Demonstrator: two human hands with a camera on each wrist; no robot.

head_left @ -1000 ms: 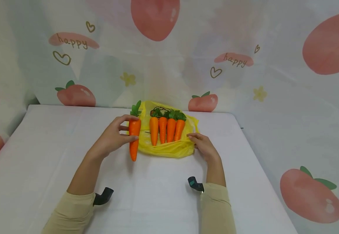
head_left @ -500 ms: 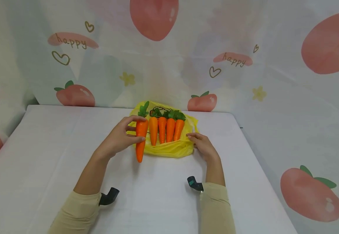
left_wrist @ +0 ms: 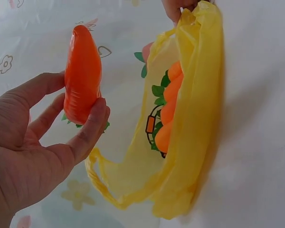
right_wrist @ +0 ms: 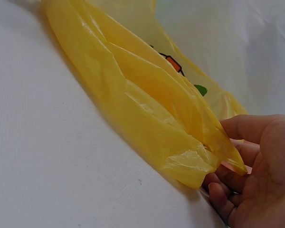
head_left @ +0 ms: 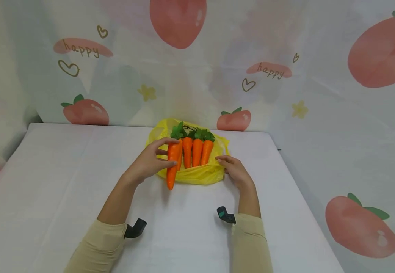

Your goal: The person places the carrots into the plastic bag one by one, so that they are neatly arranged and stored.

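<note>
A carrot (head_left: 172, 167) with a leafy green top is pinched by my left hand (head_left: 148, 161), its tip pointing toward me. It hangs over the left part of a yellow plastic bag (head_left: 201, 177) and partly covers the carrots behind it. Several other carrots (head_left: 196, 151) lie side by side in the bag's open mouth, leaves toward the far side. At the bag's right edge my right hand (head_left: 236, 170) grips the plastic. In the left wrist view the held carrot (left_wrist: 84, 71) sits between thumb and fingers, apart from the bag (left_wrist: 194, 118).
The bag lies near the back edge of a white table (head_left: 184, 235). A printed cloth (head_left: 197, 83) with fruit and hearts hangs right behind it. A black wrist camera (head_left: 136, 228) sticks out from the left sleeve, another (head_left: 225, 215) from the right.
My left hand has carried the carrot rightward, from beside the bag's left edge to over the bag, in front of the leftmost carrot there. My right hand stays on the bag's edge.
</note>
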